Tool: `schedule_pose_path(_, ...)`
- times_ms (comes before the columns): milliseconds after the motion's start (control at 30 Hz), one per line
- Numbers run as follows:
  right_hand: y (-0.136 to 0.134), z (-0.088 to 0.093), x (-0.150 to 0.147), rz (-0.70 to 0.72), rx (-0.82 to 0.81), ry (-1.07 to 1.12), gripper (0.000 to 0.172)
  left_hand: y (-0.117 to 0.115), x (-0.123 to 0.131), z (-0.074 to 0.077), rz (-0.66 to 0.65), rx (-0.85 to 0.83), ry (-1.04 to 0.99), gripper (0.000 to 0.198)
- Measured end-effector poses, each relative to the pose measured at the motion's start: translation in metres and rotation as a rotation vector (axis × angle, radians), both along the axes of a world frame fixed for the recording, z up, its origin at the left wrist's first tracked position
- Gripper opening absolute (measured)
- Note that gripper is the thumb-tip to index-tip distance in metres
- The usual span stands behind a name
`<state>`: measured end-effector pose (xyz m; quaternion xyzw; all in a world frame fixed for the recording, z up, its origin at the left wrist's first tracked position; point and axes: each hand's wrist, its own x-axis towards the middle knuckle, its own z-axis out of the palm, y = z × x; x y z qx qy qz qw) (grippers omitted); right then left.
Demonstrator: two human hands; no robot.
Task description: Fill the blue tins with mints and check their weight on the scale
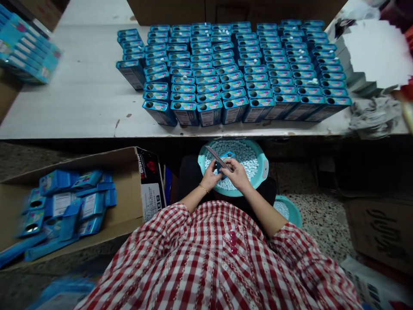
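Two hands, one item: my left hand (210, 175) and right hand (238, 173) curl closed round a blue box (226, 160) above the pellet basin (264, 162), 6 o'clock of the desk (90, 94). Advisable: keep it level there.

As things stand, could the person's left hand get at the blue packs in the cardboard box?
Probably yes: the cardboard box lies open to the side of the left hand, nothing between, though that hand holds a small blue box.

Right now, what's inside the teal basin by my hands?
Small white pellets fill the basin. The left hand and right hand, holding a blue box, cover some; the bottom is hidden.
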<state>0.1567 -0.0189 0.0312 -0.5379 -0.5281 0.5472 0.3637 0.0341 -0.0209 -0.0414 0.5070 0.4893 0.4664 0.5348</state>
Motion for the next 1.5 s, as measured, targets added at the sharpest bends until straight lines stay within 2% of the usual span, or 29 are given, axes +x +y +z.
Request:
schedule_pose_path(100,-0.004,-0.001,0.012,-0.101,0.006,-0.052,0.034,-0.001,-0.004,0.003,0.048,0.008,0.006,0.057)
schedule_pose_path(200,-0.002,-0.005,0.04,-0.265,0.017,-0.158,0.034,0.0,-0.014,0.009,-0.037,-0.024,-0.082,0.059)
schedule_pose_path(233,-0.001,-0.008,0.048,-0.275,0.014,-0.158,0.033,0.001,-0.017,0.011,-0.089,-0.046,-0.129,0.059)
schedule_pose_path(333,0.001,-0.017,0.058,-0.18,-0.059,-0.072,0.035,0.002,-0.02,0.013,-0.206,-0.135,-0.248,0.061)
schedule_pose_path(400,-0.001,-0.022,0.05,-0.161,-0.115,-0.02,0.036,0.003,-0.015,0.012,-0.167,-0.151,-0.237,0.06)
schedule_pose_path(533,-0.015,-0.026,0.019,-0.326,-0.121,0.006,0.035,0.003,-0.002,0.014,0.0,-0.077,-0.025,0.055)
schedule_pose_path(600,-0.024,-0.024,0.007,-0.352,-0.127,-0.008,0.034,0.002,-0.001,0.019,-0.039,-0.023,0.004,0.066)
schedule_pose_path(700,-0.034,-0.018,0.001,-0.305,-0.083,-0.016,0.032,-0.002,-0.004,0.028,-0.176,0.092,-0.017,0.103)
schedule_pose_path(767,-0.038,-0.013,0.0,-0.309,-0.025,0.003,0.03,-0.005,-0.006,0.033,-0.239,0.144,-0.015,0.118)
schedule_pose_path(867,-0.042,-0.009,-0.004,-0.404,-0.007,0.032,0.031,-0.009,-0.005,0.04,-0.304,0.245,0.026,0.124)
schedule_pose_path(933,-0.043,-0.01,-0.009,-0.445,-0.008,0.037,0.033,-0.01,-0.003,0.045,-0.277,0.351,0.121,0.124)
schedule_pose_path(1033,-0.044,-0.013,-0.012,-0.426,0.033,0.038,0.036,-0.01,-0.008,0.05,-0.202,0.411,0.266,0.108)
schedule_pose_path(1133,-0.04,-0.017,0.0,-0.31,-0.003,-0.02,0.04,-0.009,-0.024,0.053,-0.191,0.394,0.299,0.087)
schedule_pose_path(1233,-0.027,-0.026,0.033,-0.089,-0.033,-0.294,0.04,-0.01,-0.045,0.053,-0.191,0.381,0.303,0.073)
schedule_pose_path(1300,-0.015,-0.036,0.062,0.103,-0.003,-0.584,0.037,-0.011,-0.057,0.052,-0.206,0.384,0.341,0.073)
schedule_pose_path(1400,0.002,-0.053,0.093,0.464,0.052,-0.993,0.033,-0.012,-0.071,0.049,-0.181,0.403,0.451,0.087)
schedule_pose_path(1433,0.006,-0.059,0.097,0.556,0.066,-1.09,0.033,-0.011,-0.075,0.048,-0.155,0.405,0.48,0.09)
schedule_pose_path(1500,0.009,-0.072,0.093,0.631,0.067,-1.181,0.031,-0.01,-0.081,0.044,-0.097,0.402,0.515,0.092)
